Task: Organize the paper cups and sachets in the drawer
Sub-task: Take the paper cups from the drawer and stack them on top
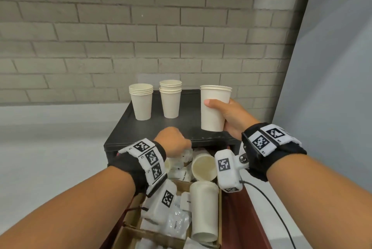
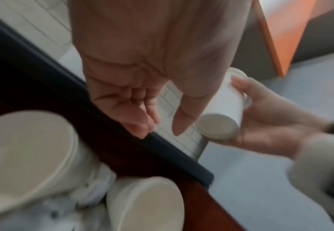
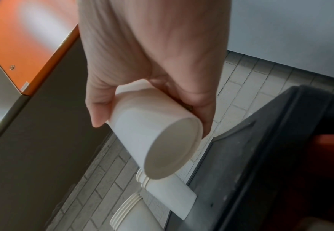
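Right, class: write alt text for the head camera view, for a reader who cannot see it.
A person's right hand grips a short stack of paper cups above a black cabinet top where two more cup stacks stand, while the left hand reaches into an open drawer of loose cups and sachets.

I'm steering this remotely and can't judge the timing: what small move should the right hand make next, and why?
Probably set the held cup stack down on the black cabinet top, beside the two stacks already upright there. The right hand grips it just above the top's front edge, while the left hand reaches over the drawer, where loose cups lie among sachets.
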{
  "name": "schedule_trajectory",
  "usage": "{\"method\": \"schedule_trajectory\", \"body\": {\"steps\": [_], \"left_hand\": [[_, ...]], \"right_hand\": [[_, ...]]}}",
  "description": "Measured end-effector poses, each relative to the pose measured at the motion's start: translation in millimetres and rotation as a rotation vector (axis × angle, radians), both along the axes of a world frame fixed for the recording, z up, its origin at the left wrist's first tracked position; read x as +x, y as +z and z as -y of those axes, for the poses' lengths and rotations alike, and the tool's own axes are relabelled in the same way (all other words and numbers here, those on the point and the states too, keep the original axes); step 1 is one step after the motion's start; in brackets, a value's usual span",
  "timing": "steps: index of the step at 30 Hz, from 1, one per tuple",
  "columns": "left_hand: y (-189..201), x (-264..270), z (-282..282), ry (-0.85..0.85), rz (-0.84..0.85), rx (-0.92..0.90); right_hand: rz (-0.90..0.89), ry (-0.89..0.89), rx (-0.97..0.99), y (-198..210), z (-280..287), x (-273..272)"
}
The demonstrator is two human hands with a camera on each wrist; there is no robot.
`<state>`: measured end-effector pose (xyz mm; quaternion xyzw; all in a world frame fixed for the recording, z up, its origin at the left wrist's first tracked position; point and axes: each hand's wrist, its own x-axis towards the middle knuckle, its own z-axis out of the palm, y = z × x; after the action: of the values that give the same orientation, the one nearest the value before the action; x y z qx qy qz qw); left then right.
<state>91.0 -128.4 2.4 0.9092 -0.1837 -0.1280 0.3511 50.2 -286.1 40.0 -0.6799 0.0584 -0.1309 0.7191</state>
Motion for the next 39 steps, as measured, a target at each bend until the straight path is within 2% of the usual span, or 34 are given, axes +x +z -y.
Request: {"method": "schedule_trajectory", "body": {"steps": [5, 7, 13, 17, 20, 23, 27, 31, 35, 39], "left_hand": [[-48, -51, 11, -0.134, -0.187, 0.345], [-66, -61, 18, -0.150, -0.207, 0.443], [-87, -63, 24, -0.139, -0.241, 0.436], [-62, -59, 8, -0.145, -0.330, 0.394], [-45, -47, -2, -0.208, -0.374, 0.316], [-34, -32, -6, -0.232, -0.361, 0.096], [-9, -29, -5, -0.208, -0.151, -0.152], [9, -22, 0, -0.162, -0.049, -0.354], [19, -8, 7, -0.090, 0.003, -0.487], [23, 10, 11, -0.079, -0.033, -0.572]], "right_hand": [[-0.006, -0.016, 0.041, -7, -3, -18], [-0.007, -0.040, 0.048, -6, -3, -23], [-0.055, -0.122, -0.019, -9, 0, -35], [-0.039, -0.076, -0.047, -11, 3, -40], [-0.013, -0.056, -0.040, -8, 1, -40], [0.008, -0.060, -0.040, -3, -5, -34], [0.062, -0.059, -0.017, 9, -14, -26], [0.090, -0.039, -0.054, 19, -19, -18], [-0.054, 0.066, -0.101, 22, -21, -7], [-0.168, 0.119, -0.089, 16, -21, 8]]}}
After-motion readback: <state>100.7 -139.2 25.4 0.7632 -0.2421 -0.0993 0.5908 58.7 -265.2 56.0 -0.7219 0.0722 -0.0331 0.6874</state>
